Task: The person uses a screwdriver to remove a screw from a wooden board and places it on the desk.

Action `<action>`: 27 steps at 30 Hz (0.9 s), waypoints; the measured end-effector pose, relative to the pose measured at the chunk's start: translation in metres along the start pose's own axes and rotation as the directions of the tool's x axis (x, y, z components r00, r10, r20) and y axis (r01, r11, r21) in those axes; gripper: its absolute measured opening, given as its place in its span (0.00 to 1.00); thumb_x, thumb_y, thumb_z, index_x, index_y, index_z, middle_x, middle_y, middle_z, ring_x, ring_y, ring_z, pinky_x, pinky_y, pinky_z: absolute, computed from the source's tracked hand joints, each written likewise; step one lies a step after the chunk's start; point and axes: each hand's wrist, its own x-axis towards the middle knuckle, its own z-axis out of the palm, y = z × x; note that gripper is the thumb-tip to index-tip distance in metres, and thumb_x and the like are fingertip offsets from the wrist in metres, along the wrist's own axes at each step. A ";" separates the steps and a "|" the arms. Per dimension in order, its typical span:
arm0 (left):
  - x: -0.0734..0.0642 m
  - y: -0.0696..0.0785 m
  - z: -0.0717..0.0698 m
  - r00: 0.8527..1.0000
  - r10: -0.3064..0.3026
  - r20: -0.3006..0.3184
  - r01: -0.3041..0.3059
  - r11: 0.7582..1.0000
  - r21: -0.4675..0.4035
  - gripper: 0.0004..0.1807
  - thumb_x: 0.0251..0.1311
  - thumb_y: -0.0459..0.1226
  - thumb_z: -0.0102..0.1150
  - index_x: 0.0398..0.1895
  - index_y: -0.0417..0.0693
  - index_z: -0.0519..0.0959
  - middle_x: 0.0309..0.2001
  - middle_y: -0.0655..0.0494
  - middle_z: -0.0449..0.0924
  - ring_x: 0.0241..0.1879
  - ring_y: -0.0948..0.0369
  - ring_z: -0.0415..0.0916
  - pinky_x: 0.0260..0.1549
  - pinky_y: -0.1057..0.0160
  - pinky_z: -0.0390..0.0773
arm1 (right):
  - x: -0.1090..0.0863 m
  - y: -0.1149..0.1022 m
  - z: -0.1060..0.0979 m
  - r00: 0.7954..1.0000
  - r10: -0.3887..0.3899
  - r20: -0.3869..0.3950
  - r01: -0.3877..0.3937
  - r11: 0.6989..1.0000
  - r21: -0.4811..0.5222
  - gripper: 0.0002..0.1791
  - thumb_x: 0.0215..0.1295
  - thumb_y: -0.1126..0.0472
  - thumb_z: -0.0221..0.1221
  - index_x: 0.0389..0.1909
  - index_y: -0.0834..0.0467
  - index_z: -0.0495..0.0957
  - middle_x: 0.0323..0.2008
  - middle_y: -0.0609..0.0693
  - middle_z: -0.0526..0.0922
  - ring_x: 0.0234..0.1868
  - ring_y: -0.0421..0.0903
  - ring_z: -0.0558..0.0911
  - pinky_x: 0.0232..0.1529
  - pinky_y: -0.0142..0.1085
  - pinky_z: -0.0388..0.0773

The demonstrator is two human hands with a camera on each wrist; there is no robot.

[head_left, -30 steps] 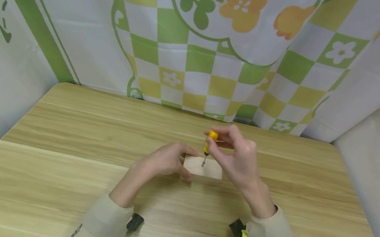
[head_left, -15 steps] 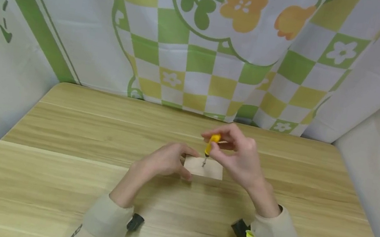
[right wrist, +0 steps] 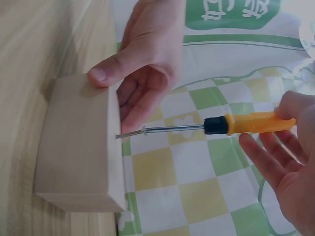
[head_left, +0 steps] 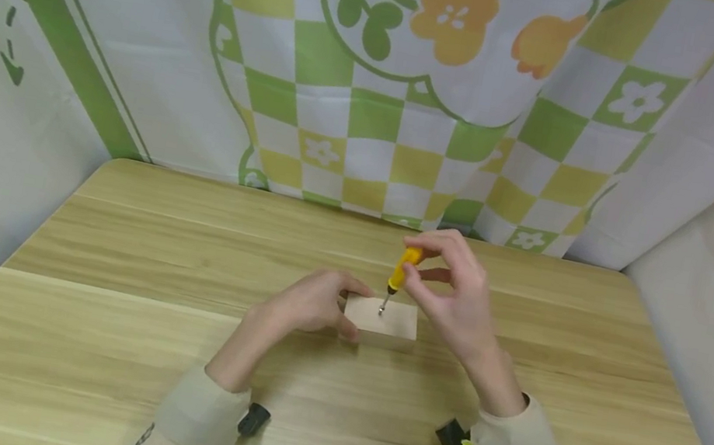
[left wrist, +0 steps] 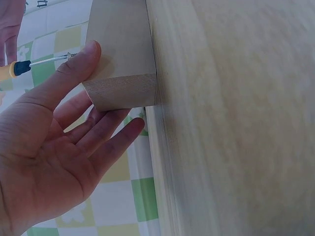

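Note:
A pale wooden block (head_left: 396, 319) lies on the table near its middle. My left hand (head_left: 308, 301) grips its left end, the thumb (left wrist: 81, 61) on the near side and fingers round the far side. In my right hand (head_left: 460, 295) I pinch the yellow handle of a screwdriver (head_left: 402, 271) between thumb and fingers. Its metal shaft leans right at the top in the head view. At the shaft's end, a screw (right wrist: 131, 133) stands partly out of the block's upper face, slightly tilted. The right wrist view shows the screwdriver tip meeting the screw head.
The wood-grain table (head_left: 117, 340) runs back to a checked green, yellow and white cloth (head_left: 368, 154). White cloth walls stand on both sides. A black wrist device sits by each cuff, left (head_left: 254, 419) and right (head_left: 451, 436).
The screwdriver handle has tilted to the right, with my right hand shifting slightly right. My left hand and the block stay in place.

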 end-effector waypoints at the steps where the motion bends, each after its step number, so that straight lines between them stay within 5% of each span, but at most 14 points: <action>1: 0.000 0.000 0.000 1.000 0.002 0.000 -0.002 1.000 0.000 0.33 0.44 0.36 0.79 0.59 0.53 0.81 0.47 0.58 0.83 0.42 0.62 0.76 0.43 0.62 0.76 | 0.000 0.000 0.001 1.000 -0.001 -0.008 0.001 1.000 -0.002 0.17 0.56 0.79 0.63 0.47 0.66 0.79 0.43 0.58 0.80 0.43 0.40 0.79 0.33 0.30 0.83; 11: 0.002 -0.004 0.001 1.000 0.028 -0.003 -0.028 1.000 -0.005 0.34 0.43 0.36 0.79 0.59 0.51 0.80 0.49 0.57 0.83 0.43 0.62 0.77 0.44 0.62 0.77 | 0.002 -0.008 0.003 0.998 0.037 -0.052 -0.040 0.998 -0.058 0.15 0.52 0.73 0.71 0.41 0.64 0.81 0.38 0.54 0.84 0.37 0.39 0.83 0.34 0.29 0.83; 20: 0.002 -0.007 0.000 0.999 0.035 0.000 -0.035 0.999 -0.013 0.32 0.44 0.35 0.79 0.58 0.51 0.81 0.49 0.58 0.83 0.44 0.62 0.77 0.46 0.62 0.77 | 0.007 -0.009 -0.001 0.999 0.037 0.025 -0.037 0.999 -0.002 0.14 0.51 0.74 0.71 0.38 0.66 0.80 0.35 0.57 0.87 0.34 0.46 0.87 0.34 0.32 0.84; 27: 0.003 -0.006 0.001 0.999 0.031 0.005 -0.031 0.999 -0.021 0.33 0.44 0.35 0.79 0.58 0.52 0.81 0.48 0.58 0.83 0.44 0.62 0.77 0.47 0.61 0.76 | 0.014 -0.004 -0.011 0.982 0.096 0.164 -0.112 0.989 0.094 0.11 0.56 0.74 0.68 0.39 0.63 0.81 0.39 0.57 0.88 0.40 0.44 0.87 0.37 0.38 0.85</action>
